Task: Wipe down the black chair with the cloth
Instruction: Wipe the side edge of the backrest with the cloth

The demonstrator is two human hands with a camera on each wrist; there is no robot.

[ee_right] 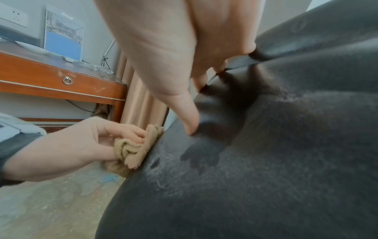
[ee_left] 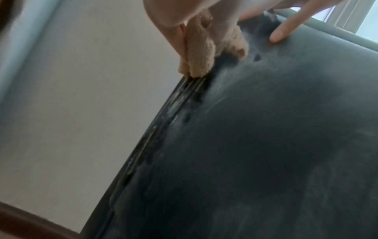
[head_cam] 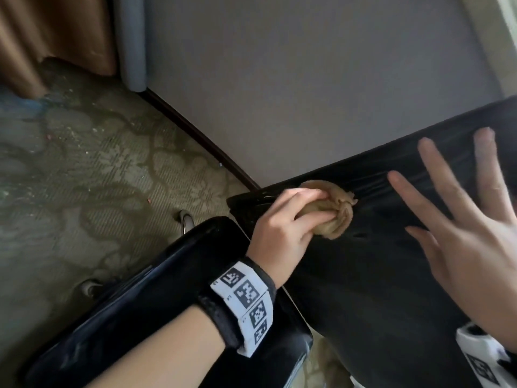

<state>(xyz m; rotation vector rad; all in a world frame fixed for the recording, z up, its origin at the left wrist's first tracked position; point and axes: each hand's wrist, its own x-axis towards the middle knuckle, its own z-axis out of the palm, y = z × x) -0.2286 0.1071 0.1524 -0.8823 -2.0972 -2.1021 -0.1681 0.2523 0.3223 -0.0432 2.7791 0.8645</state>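
Note:
The black chair (head_cam: 377, 275) fills the lower right of the head view, its leather backrest dusty and creased. My left hand (head_cam: 282, 219) grips a bunched tan cloth (head_cam: 333, 211) and presses it against the backrest's upper left edge. In the left wrist view the cloth (ee_left: 198, 53) sits on the seam of the chair (ee_left: 266, 145). My right hand (head_cam: 458, 219) lies flat with straight spread fingers on the backrest, right of the cloth. The right wrist view shows its fingertips (ee_right: 190, 122) pressing the leather (ee_right: 266, 161) and the cloth (ee_right: 132, 150) at the edge.
A glossy black armrest (head_cam: 156, 298) runs under my left forearm. Patterned carpet (head_cam: 84, 177) lies to the left, a grey wall (head_cam: 279, 79) behind the chair, a brown curtain (head_cam: 42, 37) at top left. A wooden desk (ee_right: 51, 80) with a drawer stands beyond.

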